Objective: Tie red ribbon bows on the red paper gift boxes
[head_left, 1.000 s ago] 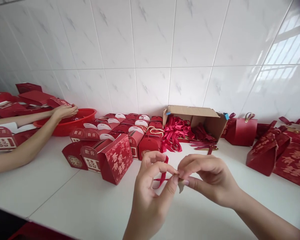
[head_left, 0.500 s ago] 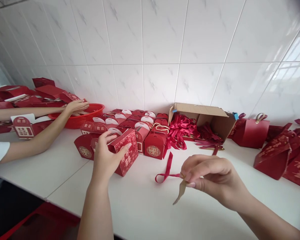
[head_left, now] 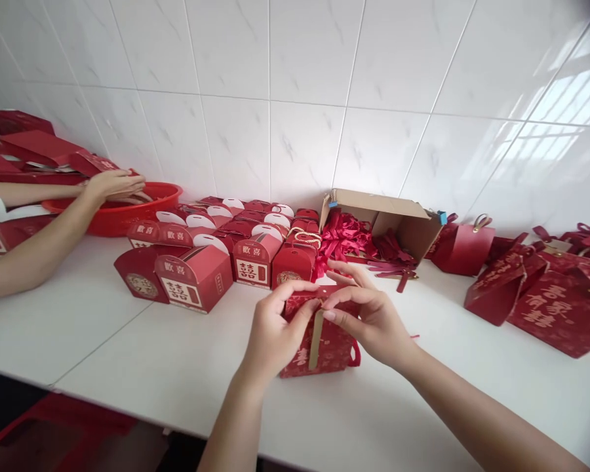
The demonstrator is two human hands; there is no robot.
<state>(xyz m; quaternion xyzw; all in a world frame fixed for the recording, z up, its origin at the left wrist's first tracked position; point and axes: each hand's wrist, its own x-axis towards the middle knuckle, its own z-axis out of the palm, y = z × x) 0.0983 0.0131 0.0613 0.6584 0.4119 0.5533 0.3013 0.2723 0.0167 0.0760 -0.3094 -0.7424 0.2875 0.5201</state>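
Note:
A red gift box (head_left: 337, 354) with pale lettering stands upright on the table in front of me. My left hand (head_left: 280, 321) is closed on the box's upper left side, its thumb close to the top edge. With thumb and forefinger my right hand (head_left: 368, 318) pinches the upper end of a narrow strap (head_left: 316, 341) against the top of the box. The strap's tan side hangs down the front face. A loop of red ribbon (head_left: 355, 354) shows at the box's right side. My fingers hide just where the strap meets the box.
Rows of red boxes (head_left: 196, 275) stand left of centre. Behind my hands, a cardboard carton (head_left: 413, 229) holds red ribbons (head_left: 344, 233). Finished-looking red bags (head_left: 560, 301) stand right. At left, another person's hands (head_left: 111, 187) reach over a red basin (head_left: 108, 223).
The box has moved right to the front of me and turned face-on. My right hand has brought the strap left to the box's top. The camera view has shifted right.

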